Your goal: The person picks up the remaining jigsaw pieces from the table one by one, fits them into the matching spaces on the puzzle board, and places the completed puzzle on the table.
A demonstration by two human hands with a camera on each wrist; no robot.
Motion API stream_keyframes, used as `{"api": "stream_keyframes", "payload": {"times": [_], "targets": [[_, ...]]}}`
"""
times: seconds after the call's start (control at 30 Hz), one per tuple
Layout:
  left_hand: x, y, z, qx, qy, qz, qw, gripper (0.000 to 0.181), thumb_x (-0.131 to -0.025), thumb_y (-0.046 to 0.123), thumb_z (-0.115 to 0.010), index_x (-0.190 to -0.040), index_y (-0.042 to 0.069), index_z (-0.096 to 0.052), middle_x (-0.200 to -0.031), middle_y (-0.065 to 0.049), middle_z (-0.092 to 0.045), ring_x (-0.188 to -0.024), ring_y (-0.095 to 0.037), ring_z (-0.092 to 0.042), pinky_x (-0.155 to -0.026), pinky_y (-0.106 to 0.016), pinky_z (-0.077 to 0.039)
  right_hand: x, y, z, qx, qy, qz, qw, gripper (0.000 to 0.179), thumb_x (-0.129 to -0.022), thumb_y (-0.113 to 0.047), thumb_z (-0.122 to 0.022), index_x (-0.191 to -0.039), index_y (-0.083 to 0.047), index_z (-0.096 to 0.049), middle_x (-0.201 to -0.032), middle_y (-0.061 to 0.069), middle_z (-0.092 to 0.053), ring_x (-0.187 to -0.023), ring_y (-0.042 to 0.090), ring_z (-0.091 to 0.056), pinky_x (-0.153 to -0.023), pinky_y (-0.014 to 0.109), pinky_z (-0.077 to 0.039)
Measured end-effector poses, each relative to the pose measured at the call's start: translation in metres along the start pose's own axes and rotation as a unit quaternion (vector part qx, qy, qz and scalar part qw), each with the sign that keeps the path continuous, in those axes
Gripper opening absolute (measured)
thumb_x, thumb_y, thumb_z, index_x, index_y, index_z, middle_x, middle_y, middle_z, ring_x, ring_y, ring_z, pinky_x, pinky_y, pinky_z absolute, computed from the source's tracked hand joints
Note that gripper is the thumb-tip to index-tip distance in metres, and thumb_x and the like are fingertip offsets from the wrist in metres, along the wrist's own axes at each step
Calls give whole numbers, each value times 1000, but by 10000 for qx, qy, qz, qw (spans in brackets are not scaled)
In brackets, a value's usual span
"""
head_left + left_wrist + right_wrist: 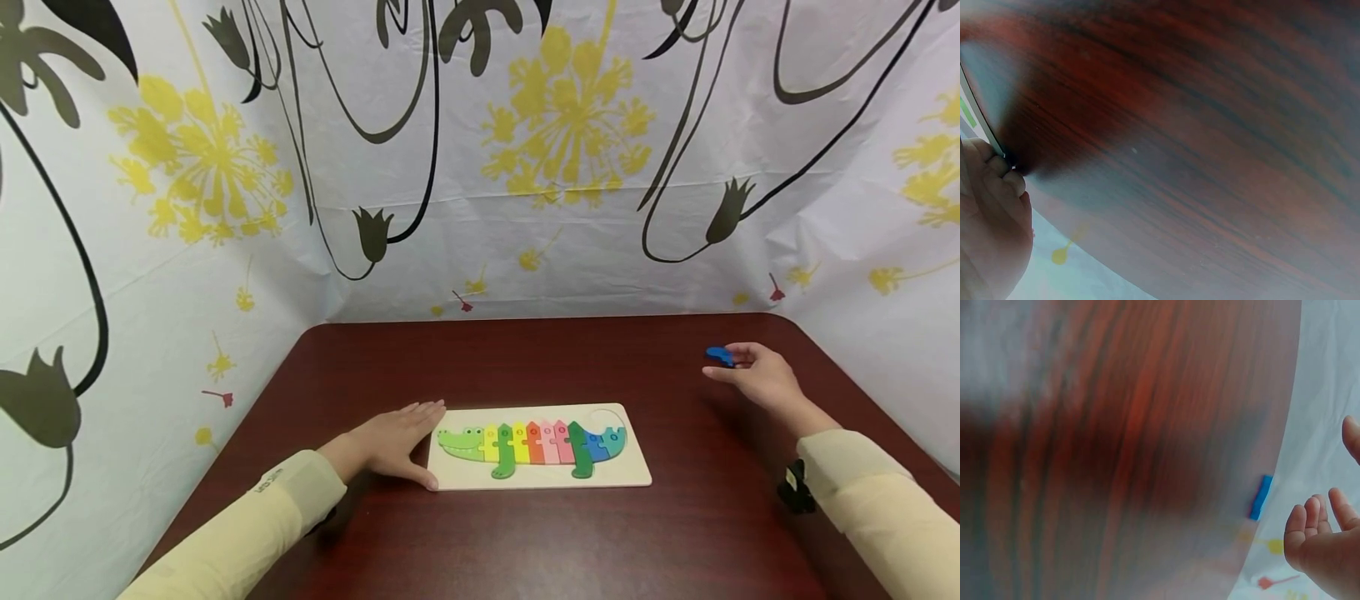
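Note:
A pale wooden puzzle board (540, 482) lies on the table, filled with a colourful crocodile (532, 442) made of pieces. Along its left edge rests my left hand (397, 442), thumb at the near corner and fingers stretched toward the far corner. In the left wrist view those fingers (1015, 182) are right at the board's edge. At the far right, my right hand (765, 379) is held with thumb and fingers spread apart. A small blue puzzle piece (718, 356) shows just past its fingertips; in the right wrist view a gap separates piece and fingers.
The dark red-brown wooden table (525, 542) has rounded far corners. A white cloth (465, 167) with yellow flowers and dark stems hangs behind and at both sides. Above the crocodile's blue tail, a curved outline marks the board.

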State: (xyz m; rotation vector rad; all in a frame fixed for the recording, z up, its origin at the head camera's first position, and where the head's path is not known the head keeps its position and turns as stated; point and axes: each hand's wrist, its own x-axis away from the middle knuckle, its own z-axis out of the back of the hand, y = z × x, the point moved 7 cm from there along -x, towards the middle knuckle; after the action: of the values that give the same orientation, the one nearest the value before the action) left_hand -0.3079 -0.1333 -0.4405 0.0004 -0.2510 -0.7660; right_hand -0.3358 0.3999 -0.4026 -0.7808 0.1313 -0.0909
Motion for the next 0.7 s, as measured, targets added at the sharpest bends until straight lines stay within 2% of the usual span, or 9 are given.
{"api": "stream_keyframes", "payload": {"times": [0.23, 0.57, 0.7], "targets": [[-1, -1, 1, -9, 5, 13, 10000, 120, -72, 87, -49, -157, 10, -14, -162, -4, -12, -147, -18, -12, -116, -37, -18, -11, 22, 8, -3, -83, -147, 9999, 86, -89, -52, -64, -136, 14, -37, -130, 38, -41, -113, 51, -43, -87, 60, -43], [0, 0, 2, -14, -20, 23, 10000, 121, -71, 87, -50, -157, 9, -14, -162, -4, -13, -147, -20, -13, -116, -38, -19, -23, 39, 16, 161, -128, -374, 9991, 90, -88, -51, -66, -136, 16, -33, -128, 40, -38, -112, 53, -42, -88, 61, -42], [0, 1, 2, 9, -34, 20, 10000, 120, -72, 86, -50, -157, 9, -14, -162, -4, -13, -147, -19, -13, -116, -38, -19, -30, 43, 17, 284, -199, -327, 9989, 91, -87, -52, -68, -136, 17, -34, -126, 40, -39, -110, 52, -43, -87, 60, -43]]}}
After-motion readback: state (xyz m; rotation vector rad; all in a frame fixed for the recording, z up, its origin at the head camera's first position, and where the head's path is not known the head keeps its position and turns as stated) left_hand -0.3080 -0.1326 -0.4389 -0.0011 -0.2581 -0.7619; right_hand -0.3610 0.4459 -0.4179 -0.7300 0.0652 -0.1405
